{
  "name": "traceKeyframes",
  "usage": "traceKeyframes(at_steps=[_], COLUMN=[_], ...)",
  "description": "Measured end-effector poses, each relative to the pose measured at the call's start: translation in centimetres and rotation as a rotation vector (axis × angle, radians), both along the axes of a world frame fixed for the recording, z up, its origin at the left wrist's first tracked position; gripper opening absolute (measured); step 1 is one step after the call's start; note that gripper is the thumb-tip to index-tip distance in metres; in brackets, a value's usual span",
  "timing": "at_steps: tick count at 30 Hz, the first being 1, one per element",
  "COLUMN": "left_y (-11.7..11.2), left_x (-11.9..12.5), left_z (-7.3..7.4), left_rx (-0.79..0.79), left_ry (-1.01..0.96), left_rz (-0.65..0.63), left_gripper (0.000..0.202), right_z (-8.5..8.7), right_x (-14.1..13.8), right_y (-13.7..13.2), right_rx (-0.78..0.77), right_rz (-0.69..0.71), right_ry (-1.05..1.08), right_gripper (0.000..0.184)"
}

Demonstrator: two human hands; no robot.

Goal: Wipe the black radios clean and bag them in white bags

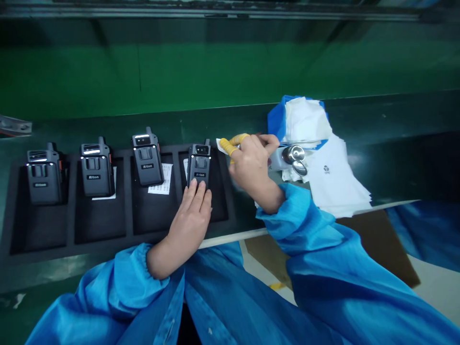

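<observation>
My left hand (194, 206) lies with its fingers stretched out on the lower end of a black walkie-talkie (199, 165) marked "Riton". This radio lies in the rightmost compartment of a black compartment tray (129, 239), partly over a white label sheet. Just right of it, my right hand (253, 160) is closed, with yellow finger covers on some fingers. A small white piece of cloth or paper (219, 144) pokes out from its fingertips. Three more walkie-talkies (147, 160) rest along the tray to the left, at the upper part of their compartments.
To the right stand a blue box (276, 120) of white wipes and a white bottle (277, 159) with a shiny metal top. A pile of white paper bags (338, 177) reaches the bench's front edge. Below is a cardboard box (381, 239). A metal tool (15, 126) lies far left.
</observation>
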State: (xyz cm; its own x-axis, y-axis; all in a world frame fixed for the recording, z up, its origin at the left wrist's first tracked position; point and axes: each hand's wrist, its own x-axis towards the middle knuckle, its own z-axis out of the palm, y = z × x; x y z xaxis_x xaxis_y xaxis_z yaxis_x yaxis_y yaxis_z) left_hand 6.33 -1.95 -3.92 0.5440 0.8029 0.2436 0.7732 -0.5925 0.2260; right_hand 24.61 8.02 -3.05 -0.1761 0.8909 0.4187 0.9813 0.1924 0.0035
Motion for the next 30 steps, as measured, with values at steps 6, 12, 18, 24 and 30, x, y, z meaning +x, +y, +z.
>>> traceKeyframes(at_steps=[6, 12, 18, 24, 30], left_y=[0.4, 0.8, 0.0, -0.1, -0.2], left_x=[2.1, 1.6, 0.1, -0.2, -0.2], left_z=[0.5, 0.8, 0.9, 0.3, 0.1], left_rx=[-0.065, -0.077, 0.033, 0.048, -0.005], left_ry=[0.078, 0.032, -0.059, -0.07, -0.065], left_rz=[0.028, 0.003, -0.02, -0.002, -0.003], left_gripper=[0.044, 0.044, 0.038, 0.042, 0.042], right_z=[1.0, 0.6, 0.4, -0.2, -0.2], right_x=[-2.9, -0.6, -1.3, -3.3, -2.3], right_y=[1.4, 0.1, -2.6, -3.8, -4.7], right_rx=[-0.14, -0.17, 0.056, 0.12, 0.083], right_rz=[0.007, 0.022, 0.127, 0.381, 0.26], right_ry=[0.075, 0.016, 0.005, -0.103, -0.13], right_gripper=[0.038, 0.029, 0.034, 0.035, 0.036])
